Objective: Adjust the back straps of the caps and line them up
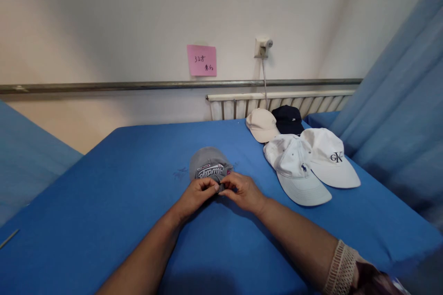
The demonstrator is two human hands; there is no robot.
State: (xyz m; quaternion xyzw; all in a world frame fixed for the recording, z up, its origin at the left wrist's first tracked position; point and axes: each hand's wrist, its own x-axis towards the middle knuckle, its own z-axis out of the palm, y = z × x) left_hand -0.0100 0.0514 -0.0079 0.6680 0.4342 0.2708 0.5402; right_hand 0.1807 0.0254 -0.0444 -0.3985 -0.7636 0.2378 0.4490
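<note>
A grey baseball cap [207, 156] with lettered patches on its front lies on the blue-covered table, its brim pointing away from me. My left hand [200, 191] pinches the near edge of the cap between thumb and fingers. Close beside it, my right hand [242, 189] is closed in a pinch on the same near edge, a little to the right. The fingertips of both hands almost meet there. They hide the small piece of the cap that they hold.
At the right of the table [104, 203] sit a beige cap [262, 124], a dark navy cap [288, 119], a pale cap with a small horse emblem [294, 166] and a white cap [328, 156]. Behind are a radiator [238, 103] and a rail [138, 86]. Blue curtains [398, 101] hang at the right.
</note>
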